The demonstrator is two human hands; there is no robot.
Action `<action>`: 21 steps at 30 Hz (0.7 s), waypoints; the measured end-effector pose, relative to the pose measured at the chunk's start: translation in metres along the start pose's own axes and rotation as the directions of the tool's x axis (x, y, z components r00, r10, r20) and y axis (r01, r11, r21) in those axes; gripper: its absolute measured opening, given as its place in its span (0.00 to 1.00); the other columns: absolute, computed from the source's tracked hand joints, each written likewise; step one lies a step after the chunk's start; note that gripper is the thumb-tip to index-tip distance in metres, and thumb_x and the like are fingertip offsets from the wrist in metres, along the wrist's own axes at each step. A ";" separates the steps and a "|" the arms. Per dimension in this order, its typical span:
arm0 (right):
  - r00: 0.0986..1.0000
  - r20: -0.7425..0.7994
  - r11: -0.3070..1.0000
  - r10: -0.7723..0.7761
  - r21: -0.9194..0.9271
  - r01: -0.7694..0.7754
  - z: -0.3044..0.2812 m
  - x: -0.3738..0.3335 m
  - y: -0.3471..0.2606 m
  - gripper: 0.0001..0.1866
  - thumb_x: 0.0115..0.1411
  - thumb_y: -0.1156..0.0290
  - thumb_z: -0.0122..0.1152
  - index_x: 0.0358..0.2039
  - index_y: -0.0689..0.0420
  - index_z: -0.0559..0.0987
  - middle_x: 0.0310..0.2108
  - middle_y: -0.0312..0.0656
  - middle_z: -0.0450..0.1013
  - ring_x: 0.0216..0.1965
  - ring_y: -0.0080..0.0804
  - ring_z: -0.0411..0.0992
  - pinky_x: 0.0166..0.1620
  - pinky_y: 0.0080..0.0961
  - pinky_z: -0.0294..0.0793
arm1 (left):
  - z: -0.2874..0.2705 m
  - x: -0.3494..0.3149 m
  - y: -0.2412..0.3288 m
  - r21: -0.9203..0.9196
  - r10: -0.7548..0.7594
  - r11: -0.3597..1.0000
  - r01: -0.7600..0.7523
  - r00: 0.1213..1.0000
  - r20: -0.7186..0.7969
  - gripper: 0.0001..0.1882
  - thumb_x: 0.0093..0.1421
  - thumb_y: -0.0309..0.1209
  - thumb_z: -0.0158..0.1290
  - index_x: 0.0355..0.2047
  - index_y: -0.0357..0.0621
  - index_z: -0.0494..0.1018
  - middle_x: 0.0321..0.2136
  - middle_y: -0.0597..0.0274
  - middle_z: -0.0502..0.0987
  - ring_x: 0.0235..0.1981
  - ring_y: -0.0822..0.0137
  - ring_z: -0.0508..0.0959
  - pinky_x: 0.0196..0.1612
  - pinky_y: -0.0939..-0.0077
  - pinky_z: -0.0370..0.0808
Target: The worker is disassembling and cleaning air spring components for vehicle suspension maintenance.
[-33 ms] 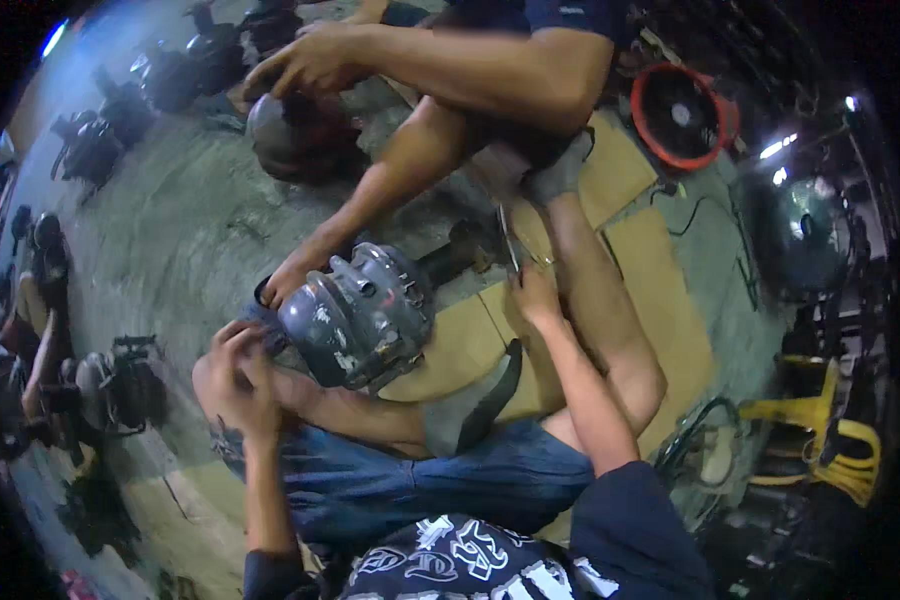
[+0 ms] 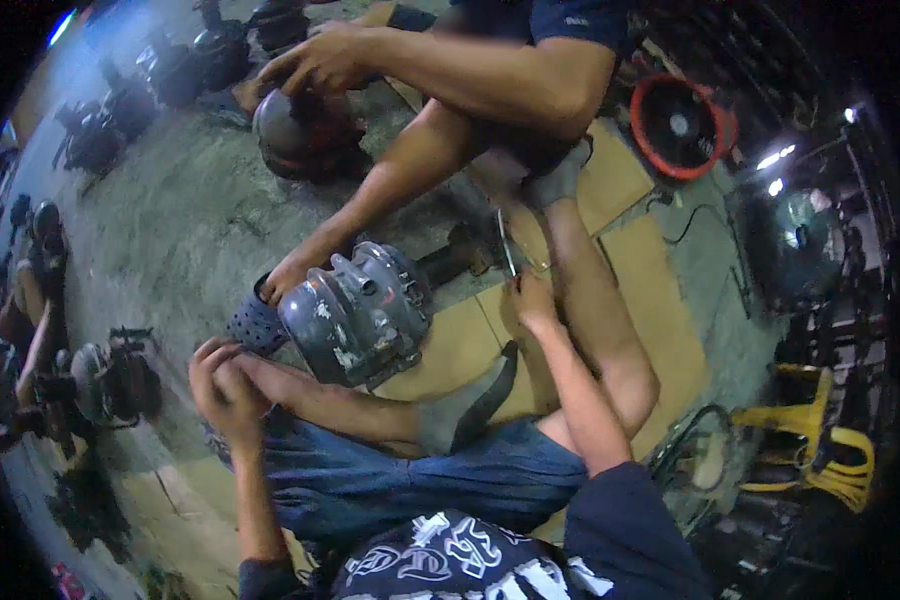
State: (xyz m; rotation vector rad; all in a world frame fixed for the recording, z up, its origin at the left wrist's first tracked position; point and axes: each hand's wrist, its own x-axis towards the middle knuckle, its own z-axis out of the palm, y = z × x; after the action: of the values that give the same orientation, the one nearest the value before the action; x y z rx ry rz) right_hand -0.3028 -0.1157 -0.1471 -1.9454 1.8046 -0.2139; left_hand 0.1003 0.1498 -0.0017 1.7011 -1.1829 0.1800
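Observation:
My right hand [image 2: 533, 298] is closed around the end of a slim silver metal tool [image 2: 507, 240]. The tool points away from me, beside my right shin. Over my left knee is my raised left hand [image 2: 227, 392], its fingers loosely bent, with nothing visible in it. In front of me lies a grey ribbed metal canister [image 2: 345, 315], like a truck brake chamber, its paint chipped. From its far right side extends a dark shaft [image 2: 450, 260]. A co-worker's hand [image 2: 288, 278] is at its left end; that person's other hand [image 2: 320, 58] touches a rounded grey-and-red part [image 2: 305, 135].
Cardboard sheets [image 2: 660, 290] cover part of the floor under and beside my legs. A blue perforated clog [image 2: 255, 328] is by the canister. A red-rimmed fan [image 2: 678, 125] stands far right, a yellow frame [image 2: 810, 420] near right. Several dark metal parts [image 2: 175, 75] line the far left.
My left hand has lowered and shifted slightly left toward my knee. The silver tool has tilted a little. The canister has stayed in place.

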 end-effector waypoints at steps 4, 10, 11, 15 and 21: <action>0.995 -0.080 0.980 -0.060 0.187 0.074 -0.022 -0.025 0.007 0.18 0.66 0.66 0.60 0.50 0.64 0.73 0.39 0.61 0.78 0.43 0.58 0.78 0.47 0.47 0.76 | -0.117 -0.116 -0.103 -0.084 -0.472 0.881 0.466 0.850 -0.233 0.16 0.62 0.26 0.50 0.49 0.34 0.72 0.48 0.53 0.76 0.49 0.55 0.75 0.57 0.62 0.69; 0.922 -0.379 0.997 -0.074 -0.029 0.068 -0.106 -0.118 -0.008 0.28 0.63 0.66 0.62 0.61 0.65 0.69 0.56 0.64 0.71 0.58 0.61 0.70 0.60 0.46 0.69 | -0.215 -0.300 -0.139 0.450 -0.461 0.786 0.424 0.887 -0.030 0.22 0.71 0.35 0.44 0.58 0.31 0.66 0.63 0.34 0.61 0.63 0.38 0.62 0.66 0.48 0.59; 0.905 -0.403 0.990 -0.139 -0.066 0.123 -0.129 -0.135 -0.011 0.29 0.62 0.65 0.63 0.61 0.65 0.69 0.59 0.64 0.69 0.60 0.60 0.69 0.61 0.46 0.68 | -0.224 -0.320 -0.135 0.444 -0.471 0.784 0.435 0.882 -0.032 0.22 0.71 0.35 0.44 0.58 0.31 0.66 0.63 0.34 0.61 0.63 0.38 0.62 0.66 0.48 0.59; 0.865 -0.411 0.913 -0.288 -0.391 0.119 -0.229 -0.189 -0.027 0.31 0.61 0.63 0.66 0.61 0.63 0.71 0.56 0.60 0.72 0.56 0.58 0.72 0.61 0.43 0.70 | -0.248 -0.358 -0.122 0.549 -0.588 0.718 0.427 0.794 0.152 0.28 0.69 0.36 0.44 0.65 0.33 0.61 0.68 0.37 0.58 0.68 0.38 0.58 0.69 0.44 0.55; 0.950 0.138 0.954 0.281 -0.150 -0.261 -0.363 -0.205 -0.035 0.27 0.67 0.59 0.63 0.63 0.57 0.71 0.41 0.43 0.79 0.39 0.32 0.79 0.33 0.31 0.75 | -0.265 -0.354 -0.120 0.701 -0.728 0.630 0.334 0.568 0.383 0.35 0.65 0.38 0.45 0.70 0.37 0.58 0.73 0.46 0.55 0.72 0.44 0.55 0.73 0.44 0.47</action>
State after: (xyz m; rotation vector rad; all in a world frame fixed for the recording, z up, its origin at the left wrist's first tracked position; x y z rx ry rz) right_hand -0.4503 -0.0004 0.2273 -1.7161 1.9942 0.1485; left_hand 0.1165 0.5778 -0.1657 2.7525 -1.0090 -0.5855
